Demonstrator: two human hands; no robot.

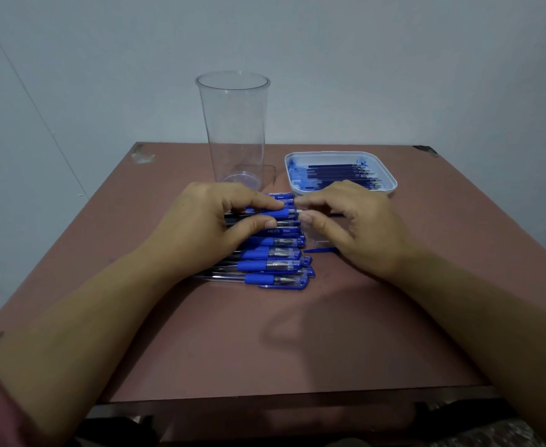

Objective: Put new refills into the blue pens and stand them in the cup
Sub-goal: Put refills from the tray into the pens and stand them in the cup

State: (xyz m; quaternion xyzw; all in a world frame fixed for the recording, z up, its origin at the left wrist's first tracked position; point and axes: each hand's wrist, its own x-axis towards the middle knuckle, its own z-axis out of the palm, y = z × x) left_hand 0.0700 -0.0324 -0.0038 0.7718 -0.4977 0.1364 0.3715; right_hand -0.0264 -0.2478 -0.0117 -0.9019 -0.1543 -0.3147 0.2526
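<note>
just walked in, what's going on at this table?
A person is working over a pile of blue pens on the table. The left hand grips one pen by its blue grip, and the right hand appears to pinch that pen's end. The clear cup behind is empty. Refills lie in the white tray.

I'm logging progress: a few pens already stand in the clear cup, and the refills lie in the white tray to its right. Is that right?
No: the head view shows the clear cup empty. The refills do lie in the white tray to its right.
</note>
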